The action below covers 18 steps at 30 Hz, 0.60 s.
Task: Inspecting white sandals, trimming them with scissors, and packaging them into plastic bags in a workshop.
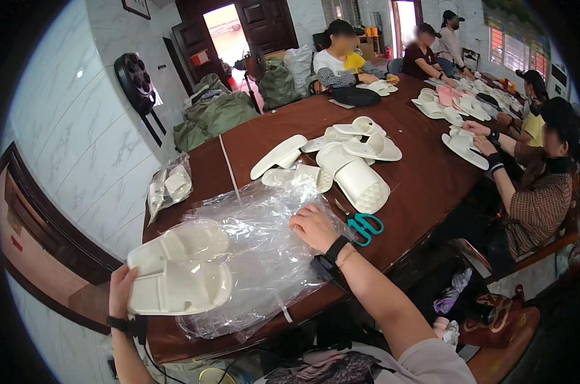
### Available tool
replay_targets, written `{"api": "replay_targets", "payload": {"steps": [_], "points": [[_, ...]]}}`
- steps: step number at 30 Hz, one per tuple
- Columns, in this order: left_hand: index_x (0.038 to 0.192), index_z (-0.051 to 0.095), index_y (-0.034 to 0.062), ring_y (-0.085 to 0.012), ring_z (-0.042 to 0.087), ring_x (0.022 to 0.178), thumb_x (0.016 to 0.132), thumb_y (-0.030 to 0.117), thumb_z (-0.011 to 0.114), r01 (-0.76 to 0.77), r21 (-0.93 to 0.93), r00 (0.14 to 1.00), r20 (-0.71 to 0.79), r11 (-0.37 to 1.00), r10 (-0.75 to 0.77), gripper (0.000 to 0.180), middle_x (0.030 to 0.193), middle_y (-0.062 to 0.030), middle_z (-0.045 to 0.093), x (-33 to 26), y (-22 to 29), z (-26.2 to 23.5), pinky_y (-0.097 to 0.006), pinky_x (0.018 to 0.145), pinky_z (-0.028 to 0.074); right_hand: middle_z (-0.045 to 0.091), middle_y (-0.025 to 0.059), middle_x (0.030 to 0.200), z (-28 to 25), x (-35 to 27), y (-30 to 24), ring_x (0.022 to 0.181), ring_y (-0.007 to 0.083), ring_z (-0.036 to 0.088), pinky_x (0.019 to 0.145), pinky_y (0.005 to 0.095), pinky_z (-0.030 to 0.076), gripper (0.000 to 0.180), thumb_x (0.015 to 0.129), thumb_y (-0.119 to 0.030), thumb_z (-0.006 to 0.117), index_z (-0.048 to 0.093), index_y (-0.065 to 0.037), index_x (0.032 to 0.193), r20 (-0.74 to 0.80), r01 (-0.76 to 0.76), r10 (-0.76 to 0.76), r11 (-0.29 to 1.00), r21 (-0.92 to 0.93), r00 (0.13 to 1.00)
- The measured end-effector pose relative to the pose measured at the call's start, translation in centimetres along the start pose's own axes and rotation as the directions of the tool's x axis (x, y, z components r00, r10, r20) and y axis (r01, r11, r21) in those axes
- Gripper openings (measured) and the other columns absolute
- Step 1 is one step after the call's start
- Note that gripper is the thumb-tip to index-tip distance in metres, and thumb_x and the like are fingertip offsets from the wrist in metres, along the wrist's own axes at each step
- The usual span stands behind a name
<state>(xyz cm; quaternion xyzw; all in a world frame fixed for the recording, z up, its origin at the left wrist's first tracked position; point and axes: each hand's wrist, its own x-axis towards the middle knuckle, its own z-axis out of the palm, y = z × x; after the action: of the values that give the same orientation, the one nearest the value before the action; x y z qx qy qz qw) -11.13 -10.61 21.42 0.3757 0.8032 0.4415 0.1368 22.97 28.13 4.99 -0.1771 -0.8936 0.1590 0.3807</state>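
My left hand (120,288) grips a pair of white slide slippers (191,286) by one end, its thumb on top. The pair lies side by side at the left, partly over a stack of clear plastic bags (264,249). My right hand (315,227) is on the far right part of that stack, fingers bent and pinching the plastic of a bag; the fingertips are only partly visible. Just right of this hand rests a pair of scissors (367,225) with teal handles. Beyond the bags is a loose pile of white slippers (357,182), some overlapping.
A bagged pair of slippers (175,184) sits at the table's left edge. Co-workers handle slippers at the far side and right of the brown-covered table (424,160). Pink and white slippers (446,96) lie at the far right. Green sacks (216,118) stand behind the table.
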Motion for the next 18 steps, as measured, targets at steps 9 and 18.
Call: {"api": "replay_targets", "payload": {"steps": [9,18], "points": [[0.093,0.065,-0.0024,-0.0056,0.055,0.067,0.096,0.017,0.056,0.053,0.074,0.945,-0.326,0.996,-0.027,0.022,0.078,0.0018,0.061,-4.0,-0.8,-12.9,-0.023,0.059,0.044,0.062,0.0033,0.089,-0.3,0.0,-0.5,0.094,0.0244,0.056,0.093,0.0391,0.041,0.006,0.083,-0.017,0.062,0.066,-0.013,0.084,0.017,-0.003,0.004,0.999,-0.037,1.000],[0.097,0.064,-0.0037,-0.0069,0.057,0.067,0.096,0.023,0.058,-0.172,0.059,0.964,-0.194,0.983,0.180,0.027,0.080,-0.0007,0.063,9.2,11.8,-6.3,-0.023,0.059,0.046,0.061,0.0037,0.089,0.4,0.1,-0.2,0.094,0.0254,0.055,0.095,0.0403,0.040,0.004,0.084,-0.015,0.062,0.065,-0.014,0.084,-0.002,0.013,-0.013,0.996,-0.087,1.000]]}}
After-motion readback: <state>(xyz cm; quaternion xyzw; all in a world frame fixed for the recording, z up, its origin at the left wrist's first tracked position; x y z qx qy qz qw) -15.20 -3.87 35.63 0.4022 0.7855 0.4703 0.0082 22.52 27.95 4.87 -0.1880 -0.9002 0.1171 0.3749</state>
